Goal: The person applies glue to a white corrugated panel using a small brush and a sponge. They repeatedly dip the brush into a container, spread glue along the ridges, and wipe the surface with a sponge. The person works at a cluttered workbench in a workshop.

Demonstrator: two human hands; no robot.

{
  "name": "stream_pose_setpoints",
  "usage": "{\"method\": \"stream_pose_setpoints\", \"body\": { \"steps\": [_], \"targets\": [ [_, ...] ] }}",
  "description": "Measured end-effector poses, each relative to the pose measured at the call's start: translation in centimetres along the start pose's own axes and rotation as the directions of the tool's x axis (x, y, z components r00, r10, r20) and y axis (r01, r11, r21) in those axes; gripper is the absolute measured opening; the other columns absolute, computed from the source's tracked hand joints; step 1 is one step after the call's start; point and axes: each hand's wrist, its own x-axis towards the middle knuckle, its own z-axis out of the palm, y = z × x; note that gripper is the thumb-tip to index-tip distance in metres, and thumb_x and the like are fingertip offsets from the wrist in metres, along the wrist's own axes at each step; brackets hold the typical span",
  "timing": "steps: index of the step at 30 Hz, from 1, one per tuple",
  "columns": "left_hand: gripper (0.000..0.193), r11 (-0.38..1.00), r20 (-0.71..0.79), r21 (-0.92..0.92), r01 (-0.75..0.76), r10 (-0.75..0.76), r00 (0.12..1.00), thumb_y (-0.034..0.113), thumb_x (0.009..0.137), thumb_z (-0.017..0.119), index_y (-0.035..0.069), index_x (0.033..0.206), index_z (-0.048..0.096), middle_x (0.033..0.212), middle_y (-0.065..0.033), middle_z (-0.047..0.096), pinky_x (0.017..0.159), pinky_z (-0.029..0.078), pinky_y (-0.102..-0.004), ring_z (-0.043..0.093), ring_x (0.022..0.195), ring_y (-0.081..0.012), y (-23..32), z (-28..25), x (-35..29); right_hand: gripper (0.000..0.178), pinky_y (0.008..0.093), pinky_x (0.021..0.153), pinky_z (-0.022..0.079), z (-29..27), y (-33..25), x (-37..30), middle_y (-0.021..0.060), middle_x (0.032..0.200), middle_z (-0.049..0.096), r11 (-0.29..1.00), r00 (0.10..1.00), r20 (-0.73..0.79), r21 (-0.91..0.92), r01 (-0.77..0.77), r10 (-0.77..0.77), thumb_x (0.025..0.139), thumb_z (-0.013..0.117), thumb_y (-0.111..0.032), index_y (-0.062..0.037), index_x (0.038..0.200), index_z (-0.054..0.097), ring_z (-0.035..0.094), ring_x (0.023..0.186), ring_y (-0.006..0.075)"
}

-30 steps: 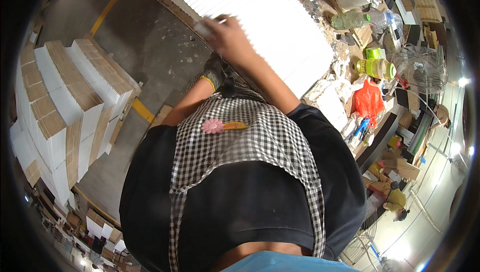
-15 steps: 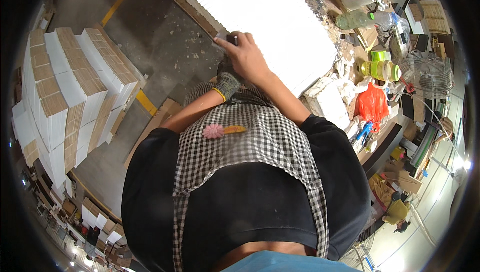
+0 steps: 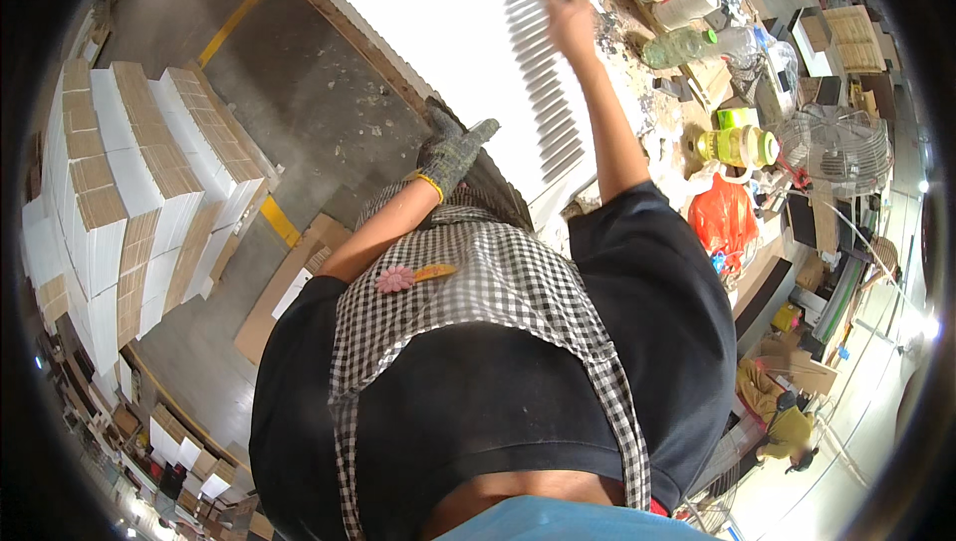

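Observation:
My right hand point(image 3: 570, 28) is bare and closed, blurred by motion, over the far right part of a bright white stack of sheets point(image 3: 418, 13). A small dark flat piece shows at its fingers, too smeared to name. Along the right of the stack, a row of fanned sheet edges point(image 3: 546, 83) runs from below that hand toward me. At the near left edge of the worktable, my left hand point(image 3: 453, 155) wears a grey knit glove with a yellow cuff. Its thumb stretches away from the fingers, and nothing shows in it.
Right of the sheets stand a green-capped bottle point(image 3: 680, 47), a yellow-green jug point(image 3: 737, 148), a red plastic bag point(image 3: 722, 217) and a wire fan point(image 3: 835, 151). Tall stacks of white and brown board point(image 3: 149, 193) stand on the floor at left. A person point(image 3: 787, 432) is at far right.
My right hand has swung away and to the right from beside my left hand. The fanned edges now show on the white stack. My left hand has come into plain view, thumb out.

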Motion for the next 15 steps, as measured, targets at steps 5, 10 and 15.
{"method": "stream_pose_setpoints", "body": {
  "steps": [5,10,15],
  "targets": [
    [0.107,0.982,0.121,-0.100,-0.162,0.173,0.977,0.061,0.092,0.066,-0.002,0.159,0.012,0.154,-0.0293,0.037,0.117,0.037,-0.0411,0.045,0.141,-0.0318,-4.8,0.8,4.1,0.041,0.0382,0.092,0.060,2.0,-6.9,-7.1,0.0135,0.120,0.069,0.850,0.851,0.026,0.060,0.523,-0.525,0.099,0.057,-0.006,-0.0244,0.134,0.067,0.065,0.108,0.0291],
    [0.087,0.953,0.299,0.099,-0.287,0.247,0.922,0.062,0.097,0.059,-0.002,0.152,0.039,0.140,-0.0225,0.057,0.110,0.043,-0.0368,0.054,0.132,-0.0301,-6.3,0.5,6.2,0.036,0.0459,0.088,0.058,-0.1,6.2,-1.8,0.0199,0.100,0.074,0.968,0.974,-0.042,-0.127,0.215,-0.221,0.100,0.059,-0.010,-0.0244,0.131,0.071,0.067,0.093,0.0256],
    [0.061,0.914,0.489,0.020,-0.405,0.345,0.801,0.034,0.106,0.048,0.003,0.157,0.033,0.156,-0.0177,0.042,0.119,0.034,-0.0339,0.039,0.145,-0.0269,-4.7,-0.9,4.9,0.057,0.0434,0.091,0.059,0.0,4.5,-1.0,0.0224,0.116,0.068,0.990,0.999,0.013,-0.135,-0.031,0.033,0.092,0.054,0.005,-0.0276,0.137,0.066,0.064,0.105,0.0374]
  ]
}}
